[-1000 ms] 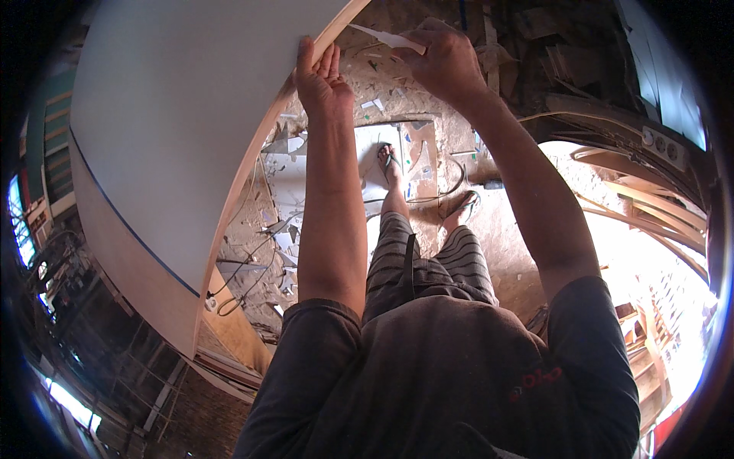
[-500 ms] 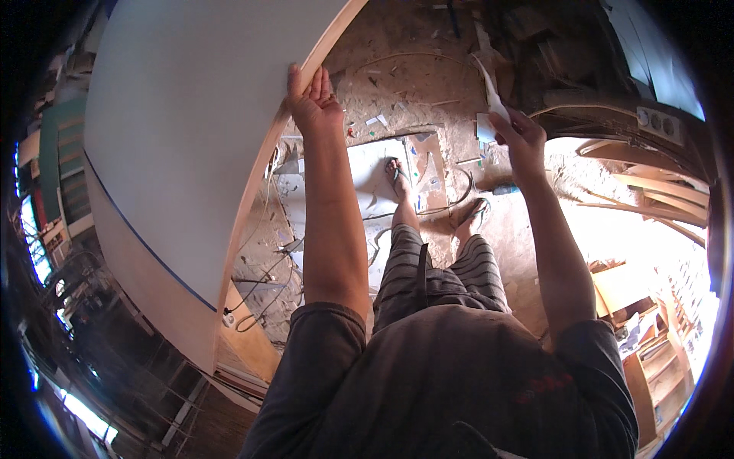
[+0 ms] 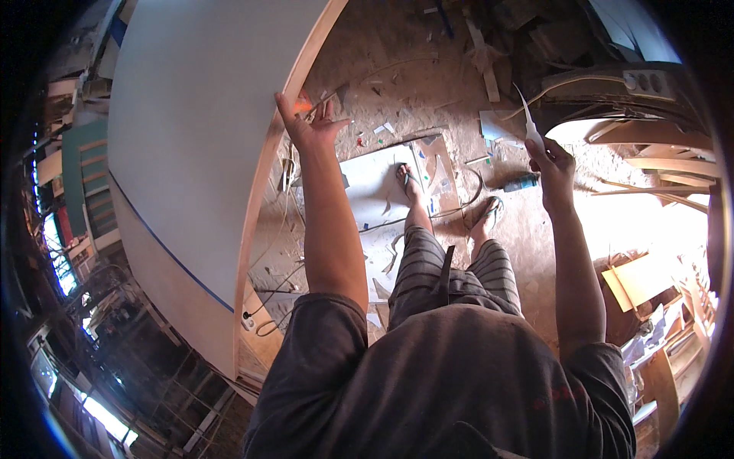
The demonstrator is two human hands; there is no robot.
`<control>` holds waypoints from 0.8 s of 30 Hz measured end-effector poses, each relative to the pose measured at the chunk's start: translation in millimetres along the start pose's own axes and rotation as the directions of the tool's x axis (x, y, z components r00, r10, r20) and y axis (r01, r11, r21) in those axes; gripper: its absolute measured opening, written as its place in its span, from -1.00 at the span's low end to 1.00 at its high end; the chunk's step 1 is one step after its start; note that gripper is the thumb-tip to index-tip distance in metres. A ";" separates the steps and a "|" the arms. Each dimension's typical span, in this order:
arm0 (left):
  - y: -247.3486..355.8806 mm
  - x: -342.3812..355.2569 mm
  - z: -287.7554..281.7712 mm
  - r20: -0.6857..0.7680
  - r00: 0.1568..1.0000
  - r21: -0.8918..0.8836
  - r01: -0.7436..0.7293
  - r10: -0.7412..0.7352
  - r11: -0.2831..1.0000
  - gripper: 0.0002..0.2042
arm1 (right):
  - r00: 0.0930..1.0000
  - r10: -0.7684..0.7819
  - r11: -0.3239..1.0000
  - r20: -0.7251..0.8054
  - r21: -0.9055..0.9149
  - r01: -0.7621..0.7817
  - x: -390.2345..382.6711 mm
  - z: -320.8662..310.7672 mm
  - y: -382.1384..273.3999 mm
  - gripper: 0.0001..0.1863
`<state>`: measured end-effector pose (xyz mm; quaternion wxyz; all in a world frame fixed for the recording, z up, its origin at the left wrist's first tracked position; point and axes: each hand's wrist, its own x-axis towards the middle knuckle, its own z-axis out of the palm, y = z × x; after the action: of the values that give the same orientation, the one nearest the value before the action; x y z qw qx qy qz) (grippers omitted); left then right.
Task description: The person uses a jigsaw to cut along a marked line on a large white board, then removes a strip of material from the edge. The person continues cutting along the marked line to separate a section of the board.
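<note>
A large white panel (image 3: 191, 130) with a bare wooden edge strip (image 3: 264, 168) stands at my left. My left hand (image 3: 312, 131) is open at that strip, thumb against the edge and the other fingers spread away from it. Just behind these fingers shows something orange (image 3: 303, 102); I cannot tell whether the hand touches it. Out to the right, my right hand (image 3: 555, 170) is closed round a small white squeeze bottle (image 3: 534, 131), whose long thin nozzle points up.
A white board (image 3: 375, 172) lies on the littered floor under one foot, with a cable across it. A blue-green bottle (image 3: 521, 183) lies near my other foot. At right are a socket strip (image 3: 650, 83) and curved wooden pieces (image 3: 665, 164). A green slatted piece (image 3: 88, 180) stands far left.
My left hand has loosened from the panel's edge and its fingers have spread. The right hand has moved right and slightly down with the squeeze bottle. The orange thing has come into sight.
</note>
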<state>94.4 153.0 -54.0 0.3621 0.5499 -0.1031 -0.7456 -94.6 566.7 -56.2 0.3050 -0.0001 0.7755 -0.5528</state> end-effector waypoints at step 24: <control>17.3 2.5 -30.0 0.042 0.978 -0.043 -0.202 0.204 0.978 -0.12 | 0.999 -0.030 0.999 -0.030 0.042 0.031 -5.5 -19.9 -6.2 -0.63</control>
<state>128.3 146.3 -57.5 0.4444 0.5119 -0.1528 -0.7191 -101.6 583.2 -44.2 0.2850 0.0028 0.7678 -0.5738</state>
